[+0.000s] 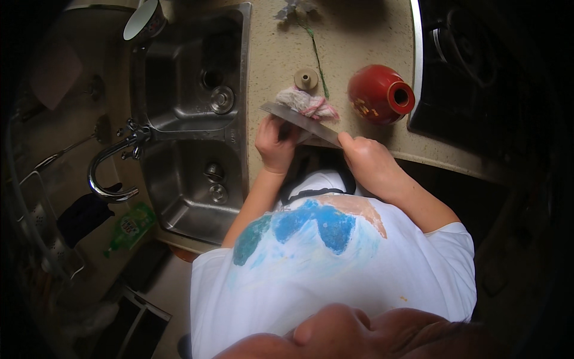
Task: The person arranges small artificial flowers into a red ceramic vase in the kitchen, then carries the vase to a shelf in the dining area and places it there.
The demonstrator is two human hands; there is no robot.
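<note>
My right hand [367,161] grips one end of a flat grey metal blade-like object [302,122], held slantwise above the counter's front edge. My left hand [276,143] is at the blade's far end, its fingers curled beneath and partly hidden, so what they grasp cannot be told. Just beyond the blade lies a crumpled white and pink cloth [298,101]. Touching or close behind the cloth is a round beige piece with a central hole [306,79]. A green wire-like stem [316,51] runs beside it. To the right, a red vase [376,94] lies tilted, its mouth towards me.
A steel double sink [244,121] with a chrome faucet [96,172] lies left of the speckled counter [269,58]. A white-lined bowl [142,22] stands at its far corner. Green detergent packaging [134,224] lies near the faucet. A dark cooktop [466,80] is at right.
</note>
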